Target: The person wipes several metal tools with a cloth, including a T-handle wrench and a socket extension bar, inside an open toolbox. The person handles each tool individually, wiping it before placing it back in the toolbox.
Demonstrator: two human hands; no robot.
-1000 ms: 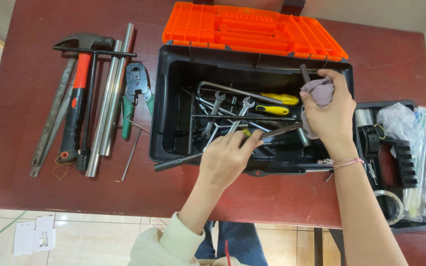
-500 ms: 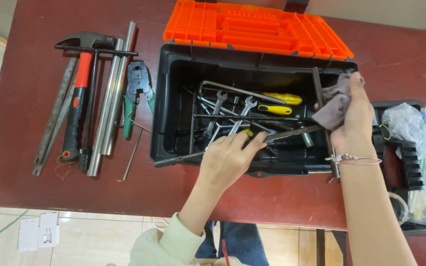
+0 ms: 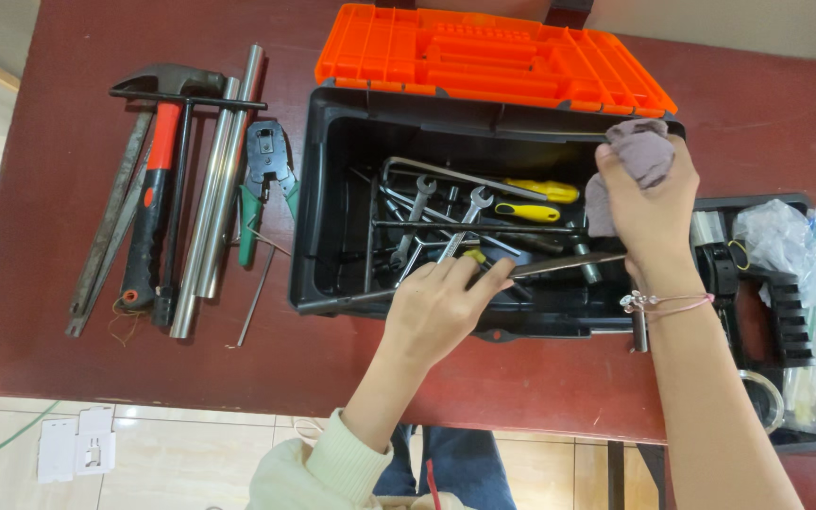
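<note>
1. Head view, left side: left hand sits over the front wall of the black toolbox, fingers closed around a long flat metal bar that lies across the box, one end poking out past the front left corner.
2. Right hand is up at the box's right end, fist closed on a grey cloth, the bar's far end touching the palm side.
3. Inside the box: spanners and yellow-handled screwdrivers; orange lid stands open behind.
4. On the bench, left of the box: hammer, steel pipes, crimping pliers. A black tray sits to the right.
</note>
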